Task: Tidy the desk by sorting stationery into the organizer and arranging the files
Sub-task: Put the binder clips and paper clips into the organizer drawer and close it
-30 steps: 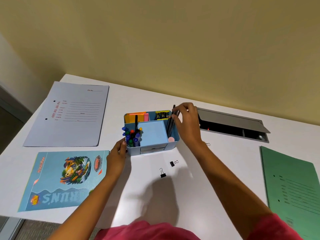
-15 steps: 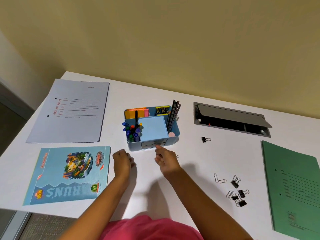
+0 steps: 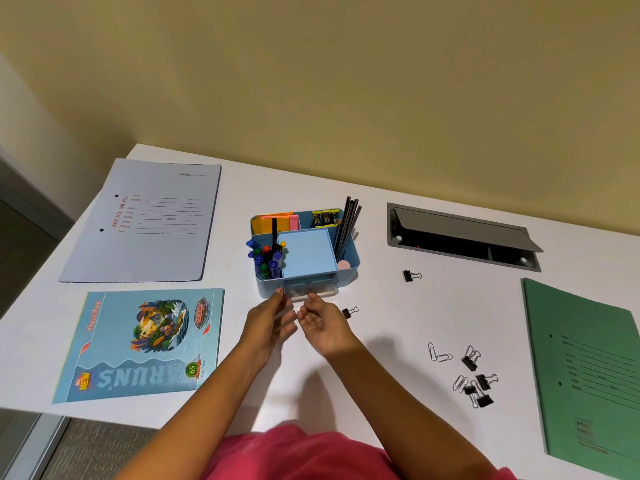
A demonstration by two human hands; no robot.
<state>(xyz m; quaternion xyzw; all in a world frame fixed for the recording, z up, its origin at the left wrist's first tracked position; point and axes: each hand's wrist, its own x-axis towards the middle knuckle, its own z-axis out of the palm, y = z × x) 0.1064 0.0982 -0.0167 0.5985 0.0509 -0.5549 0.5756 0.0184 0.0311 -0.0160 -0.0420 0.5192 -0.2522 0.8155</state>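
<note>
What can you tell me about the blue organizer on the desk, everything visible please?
The blue organizer looks like plastic, a box with open compartments, standing upright mid-desk. They hold markers, sticky notes, black pencils leaning right, and small yellow and black items I cannot identify. A clear drawer sits low in its front; the left hand fingers touch there, the right hand close by.

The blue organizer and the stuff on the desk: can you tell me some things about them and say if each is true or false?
1. The black pencils stand in the blue organizer. True.
2. The green folder lies left of the organizer. False: it lies at the right edge of the desk.
3. Loose binder clips lie on the white desk. True.
4. Both hands rest on the picture notebook. False: the left hand and right hand are at the organizer's front drawer.
</note>
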